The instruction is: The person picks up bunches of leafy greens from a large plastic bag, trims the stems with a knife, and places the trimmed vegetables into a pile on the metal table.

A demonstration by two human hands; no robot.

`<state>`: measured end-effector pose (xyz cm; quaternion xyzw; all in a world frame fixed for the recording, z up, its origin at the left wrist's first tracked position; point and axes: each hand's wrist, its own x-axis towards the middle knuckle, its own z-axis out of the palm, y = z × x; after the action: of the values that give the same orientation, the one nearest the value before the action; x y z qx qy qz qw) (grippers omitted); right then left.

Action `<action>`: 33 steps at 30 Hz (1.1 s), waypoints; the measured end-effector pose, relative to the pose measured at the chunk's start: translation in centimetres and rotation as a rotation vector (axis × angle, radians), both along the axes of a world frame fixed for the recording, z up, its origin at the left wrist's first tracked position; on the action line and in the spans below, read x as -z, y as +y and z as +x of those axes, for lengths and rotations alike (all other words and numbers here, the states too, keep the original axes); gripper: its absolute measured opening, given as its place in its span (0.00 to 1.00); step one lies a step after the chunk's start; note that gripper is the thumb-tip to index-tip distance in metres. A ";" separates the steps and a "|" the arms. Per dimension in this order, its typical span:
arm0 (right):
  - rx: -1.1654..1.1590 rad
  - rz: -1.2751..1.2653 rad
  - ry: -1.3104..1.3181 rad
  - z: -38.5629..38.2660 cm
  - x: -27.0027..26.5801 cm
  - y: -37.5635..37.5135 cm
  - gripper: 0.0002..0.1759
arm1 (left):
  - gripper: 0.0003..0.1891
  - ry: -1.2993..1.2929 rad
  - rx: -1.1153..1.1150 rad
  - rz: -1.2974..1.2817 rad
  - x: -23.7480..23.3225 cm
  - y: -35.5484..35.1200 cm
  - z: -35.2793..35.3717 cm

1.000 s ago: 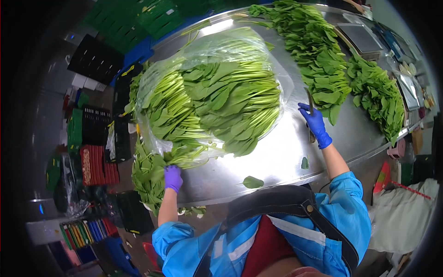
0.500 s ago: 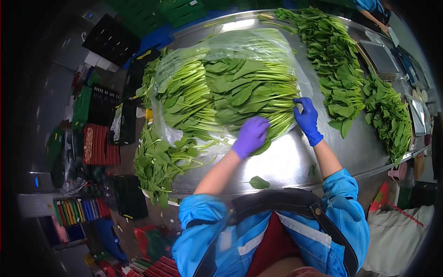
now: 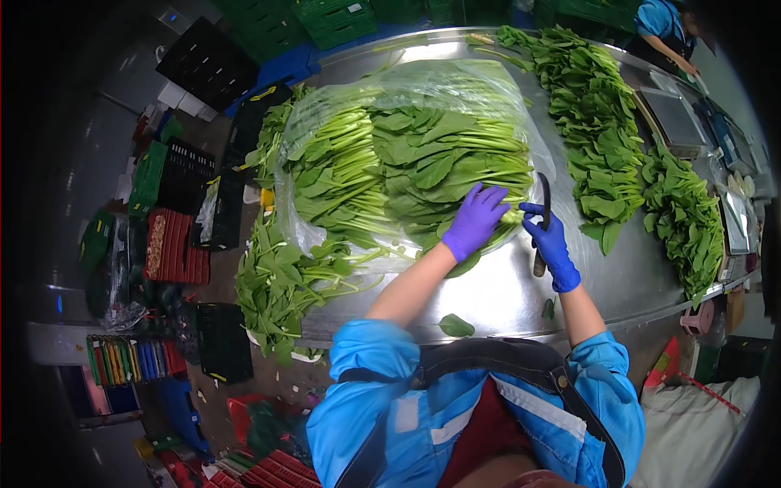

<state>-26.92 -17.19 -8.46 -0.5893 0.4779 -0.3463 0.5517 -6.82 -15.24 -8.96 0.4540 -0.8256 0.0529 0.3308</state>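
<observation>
A: Head view: the left hand (image 3: 474,221) lies flat, fingers spread, on the stem ends of the leafy greens (image 3: 423,159); the right hand (image 3: 553,248), just beside it, is closed round a knife (image 3: 543,213).

B: And the greens?

A: Under the left palm, heaped in an open plastic bag (image 3: 439,73) on the steel table (image 3: 504,297); light, limp and easily bruised, I'd judge; take them by the firmer stems, not the leaves.
</observation>
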 end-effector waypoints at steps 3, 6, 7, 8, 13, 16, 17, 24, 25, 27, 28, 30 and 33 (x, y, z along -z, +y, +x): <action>0.041 -0.100 0.065 -1.1 -1.5 1.5 0.16 | 0.14 0.147 0.080 0.188 -1.3 3.1 1.6; -0.050 -0.292 0.210 -1.6 -2.8 3.6 0.16 | 0.12 0.244 0.098 0.303 -4.8 6.4 2.1; -0.130 -0.408 0.312 -1.7 -3.4 4.6 0.17 | 0.13 0.312 0.093 0.350 -6.6 7.6 1.9; -0.149 -0.583 0.313 -1.2 -4.2 5.5 0.18 | 0.14 0.383 0.087 0.394 -7.5 8.7 1.6; -0.240 -0.775 0.348 1.5 -2.7 8.5 0.23 | 0.18 0.721 -0.079 0.853 -7.8 12.0 0.1; -0.225 -0.707 0.376 2.3 -1.0 8.9 0.21 | 0.18 0.740 -0.088 0.791 -5.6 12.9 0.0; -0.229 -0.659 0.401 2.5 -0.1 9.2 0.20 | 0.17 0.737 -0.113 0.831 -5.0 13.3 0.1; -0.378 -0.267 0.516 -0.6 5.1 9.8 0.12 | 0.14 0.902 -0.411 0.954 -5.3 15.5 2.3; -0.319 -0.104 0.569 -0.2 3.0 9.0 0.13 | 0.15 0.885 -0.320 0.875 -3.9 15.5 2.7; 0.002 -0.366 0.492 -0.1 5.1 5.9 0.11 | 0.16 0.903 -0.309 0.913 -2.6 15.8 2.3; 0.147 -0.224 0.410 1.2 0.7 4.8 0.12 | 0.16 0.916 -0.304 0.946 -2.4 15.7 2.1; 0.184 -0.468 0.398 0.8 3.5 0.4 0.22 | 0.17 0.830 -0.277 0.890 -1.6 15.4 1.9; 0.225 -0.469 0.469 1.3 7.8 -4.3 0.26 | 0.16 0.861 -0.257 0.937 -3.2 14.7 1.5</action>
<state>-25.59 -21.50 -16.26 -0.7072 0.5610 -0.3604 0.2351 -5.27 -0.54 -5.75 0.6259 -0.4938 -0.4605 0.3902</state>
